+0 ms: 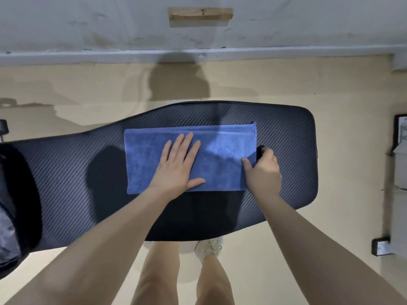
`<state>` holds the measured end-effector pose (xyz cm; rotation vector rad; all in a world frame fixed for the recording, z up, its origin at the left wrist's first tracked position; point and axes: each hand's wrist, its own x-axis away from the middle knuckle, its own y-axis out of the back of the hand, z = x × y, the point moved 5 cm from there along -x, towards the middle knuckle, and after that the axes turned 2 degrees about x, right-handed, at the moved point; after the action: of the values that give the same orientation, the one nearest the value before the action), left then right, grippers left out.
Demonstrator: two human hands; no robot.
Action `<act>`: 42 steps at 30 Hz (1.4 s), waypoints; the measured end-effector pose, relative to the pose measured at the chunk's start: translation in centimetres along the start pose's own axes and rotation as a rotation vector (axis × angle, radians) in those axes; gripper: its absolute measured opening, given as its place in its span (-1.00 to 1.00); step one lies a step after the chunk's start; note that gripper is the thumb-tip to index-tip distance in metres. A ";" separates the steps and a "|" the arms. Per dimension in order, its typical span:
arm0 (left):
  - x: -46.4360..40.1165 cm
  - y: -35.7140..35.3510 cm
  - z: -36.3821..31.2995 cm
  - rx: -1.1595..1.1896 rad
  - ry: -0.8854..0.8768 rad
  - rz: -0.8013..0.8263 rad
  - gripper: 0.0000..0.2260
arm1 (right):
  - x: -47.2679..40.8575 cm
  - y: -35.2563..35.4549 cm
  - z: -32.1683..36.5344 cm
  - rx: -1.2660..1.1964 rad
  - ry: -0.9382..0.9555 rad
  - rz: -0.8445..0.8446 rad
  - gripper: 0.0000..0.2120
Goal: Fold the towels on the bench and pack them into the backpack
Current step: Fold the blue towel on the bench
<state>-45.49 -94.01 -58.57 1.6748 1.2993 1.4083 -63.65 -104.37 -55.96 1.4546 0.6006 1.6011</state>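
Observation:
A blue towel (222, 148), folded into a long rectangle, lies flat on the dark padded bench (286, 137). My left hand (178, 166) presses flat on the towel's middle with fingers spread. My right hand (263, 170) pinches the towel's right edge, thumb on top and fingers curled under it. A dark backpack (13, 216) sits at the bench's far left end, partly out of view.
The bench stands on a beige floor (330, 89) in front of a grey wall (110, 29). Metal gear (398, 172) stands at the right edge of the view. My legs and a white shoe (209, 247) are below the bench's near edge.

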 end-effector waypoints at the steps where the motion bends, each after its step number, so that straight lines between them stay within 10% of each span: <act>1: 0.4 -0.3 0.5 0.002 0.051 0.030 -0.22 | 0.1 -0.1 -0.1 -0.003 0.006 -0.006 -0.46; 13: 4.9 0.3 4.3 0.091 0.282 0.075 -0.21 | 0.8 -0.3 -0.8 -0.127 -0.035 -0.017 -0.60; 19: -0.4 0.9 -3.0 -0.008 -0.048 0.036 -0.36 | 1.3 -1.6 -1.2 -0.287 -0.176 0.132 -0.67; 26: -2.1 0.7 -4.0 0.012 0.012 0.185 -0.27 | 1.8 0.4 1.0 -0.377 0.026 0.168 -0.81; 30: -0.8 3.8 -3.6 0.420 0.056 0.025 -0.52 | 5.0 1.9 4.7 -0.267 0.291 0.176 -0.52; 36: 2.6 5.3 -0.6 1.546 0.582 -0.049 -0.73 | 8.3 -0.9 9.4 -0.013 0.461 0.318 -0.38; 42: 2.8 2.8 1.7 1.449 0.683 -0.024 -0.63 | 8.6 -3.8 10.5 0.059 0.626 0.311 -0.49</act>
<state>-43.10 -92.20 -55.46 1.8962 3.2037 0.9888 -52.01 -97.27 -52.32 1.1086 0.8007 2.3299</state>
